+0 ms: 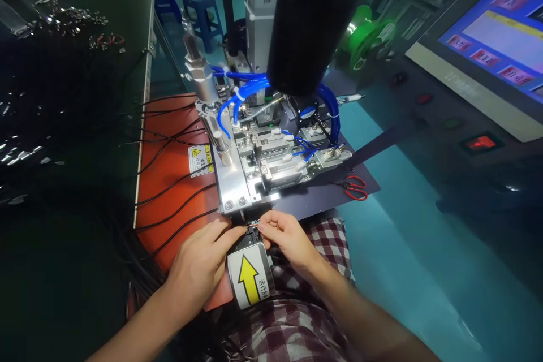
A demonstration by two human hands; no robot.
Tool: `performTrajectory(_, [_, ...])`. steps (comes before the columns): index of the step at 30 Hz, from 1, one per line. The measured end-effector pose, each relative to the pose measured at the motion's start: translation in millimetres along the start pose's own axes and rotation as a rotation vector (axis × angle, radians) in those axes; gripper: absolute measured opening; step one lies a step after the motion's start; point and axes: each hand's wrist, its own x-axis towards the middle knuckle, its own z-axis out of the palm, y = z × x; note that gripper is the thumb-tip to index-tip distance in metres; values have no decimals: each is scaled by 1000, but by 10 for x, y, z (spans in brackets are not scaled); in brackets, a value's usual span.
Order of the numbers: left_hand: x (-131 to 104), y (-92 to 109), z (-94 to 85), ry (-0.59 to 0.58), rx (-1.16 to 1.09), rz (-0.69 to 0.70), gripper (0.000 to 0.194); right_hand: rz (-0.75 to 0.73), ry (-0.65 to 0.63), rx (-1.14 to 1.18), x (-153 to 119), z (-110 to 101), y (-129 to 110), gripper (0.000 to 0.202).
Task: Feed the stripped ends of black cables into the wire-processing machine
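Both my hands meet at a small dark fixture (250,237) at the front of a metal machine (237,175). My right hand (291,237) pinches thumb and forefinger on thin wires (254,225), which look pale and reddish and lie over the fixture. My left hand (203,251) comes in from the other side, fingers closed, its thumb tip at the fixture beside the wires. What the left fingers hold is hidden. Just below the fixture is a white label with a yellow arrow (249,280).
Black cables (178,181) cross an orange mat (159,164) on the left. Red-handled scissors (355,188) lie on the machine's base. A black cylinder (309,34) hangs overhead. A touch screen (500,39) stands at right, a green spool (365,37) behind the machine.
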Motion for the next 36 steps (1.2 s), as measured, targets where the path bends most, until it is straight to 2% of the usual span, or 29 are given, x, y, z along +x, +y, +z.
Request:
performTrajectory(5, [-22,-22,6,-18,19,8,34,-64,53,-171,19,-13,-45,16])
performTrajectory(10, [-16,81,-31,-28,198,-13,34,-1,-43,-62,42,-56,-55,23])
performTrajectory(13, [-35,172,-39,-125,269,-55,40,-25,-22,-37,65,-46,-44,28])
performTrajectory(16, [-48,192,-26,-193,124,-98,41,-44,34,-31,92,0,-16,28])
performTrajectory(21, [1,160,-31,-122,-46,-151,34,-44,14,-16,95,49,25,28])
performTrajectory(24, [36,182,-25,-124,-32,-147,34,-65,20,-31,85,45,40,28])
performTrajectory(31, [29,201,64,-28,-29,-132,31,-103,65,-90,62,46,61,26])
performTrajectory(36, [32,241,135,-46,89,-122,32,-220,109,-224,47,33,49,21])
